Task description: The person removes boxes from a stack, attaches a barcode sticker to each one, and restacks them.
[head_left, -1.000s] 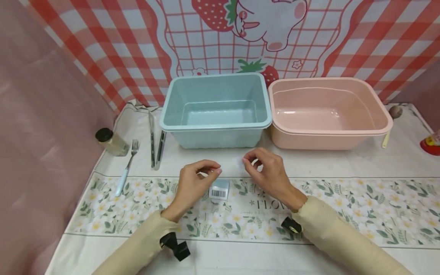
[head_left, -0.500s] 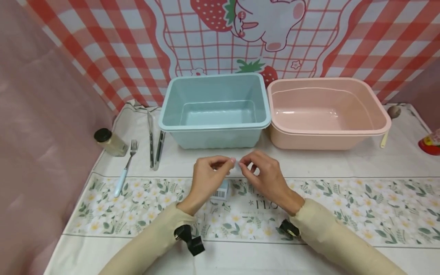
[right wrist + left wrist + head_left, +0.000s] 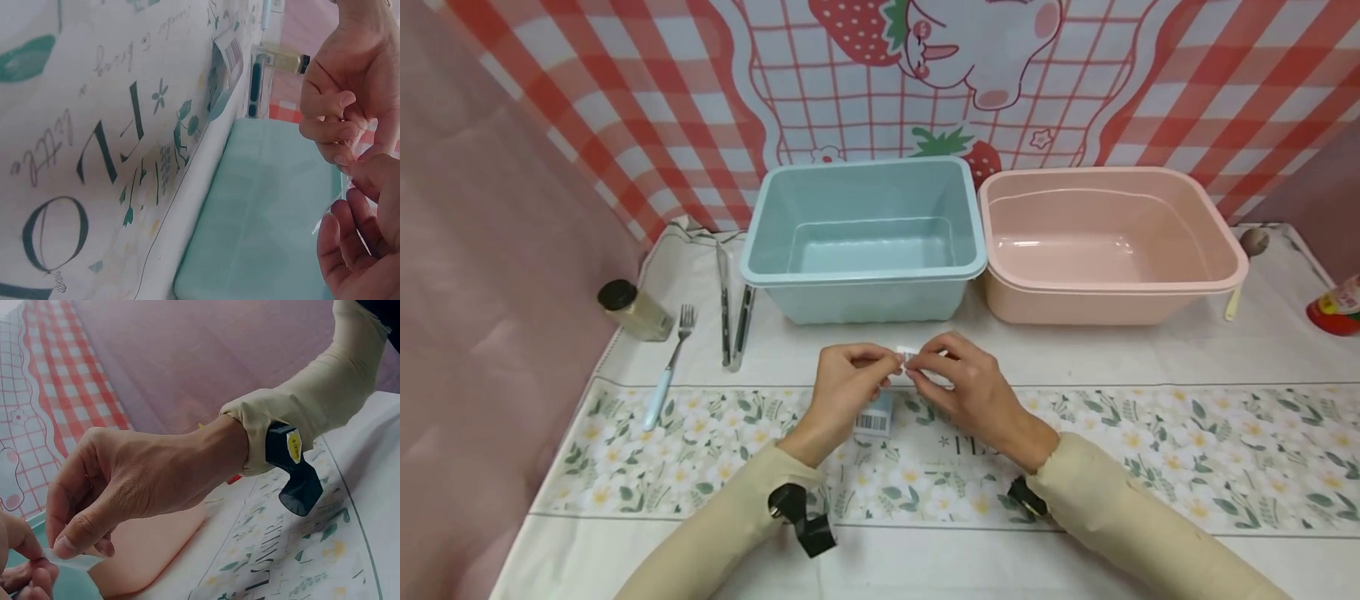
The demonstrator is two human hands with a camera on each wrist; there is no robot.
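Note:
A small, thin white piece (image 3: pixel 907 351), perhaps paper or film, is held between both hands above the table. My left hand (image 3: pixel 844 390) pinches its left side with thumb and index finger. The fingertips of my right hand (image 3: pixel 973 385) pinch it from the right. In the left wrist view the piece (image 3: pixel 81 559) looks whitish and partly see-through; fingers cover much of it. Below the left hand lies a small light-blue and white packet (image 3: pixel 873 421) with a barcode. The right wrist view also shows this packet (image 3: pixel 228 62).
Behind the hands stand a blue tub (image 3: pixel 865 300) and a pink tub (image 3: pixel 1105 308), side by side. To the left are a fork (image 3: pixel 666 375), a knife (image 3: pixel 725 317), tongs (image 3: pixel 742 329) and a black-lidded jar (image 3: pixel 634 310). A spoon (image 3: pixel 1243 275) and red-based container (image 3: pixel 1337 308) sit at right.
My left hand has moved right to meet the right hand at the white piece. The right hand has shifted slightly left and down, and more of the piece now shows. The packet stays put.

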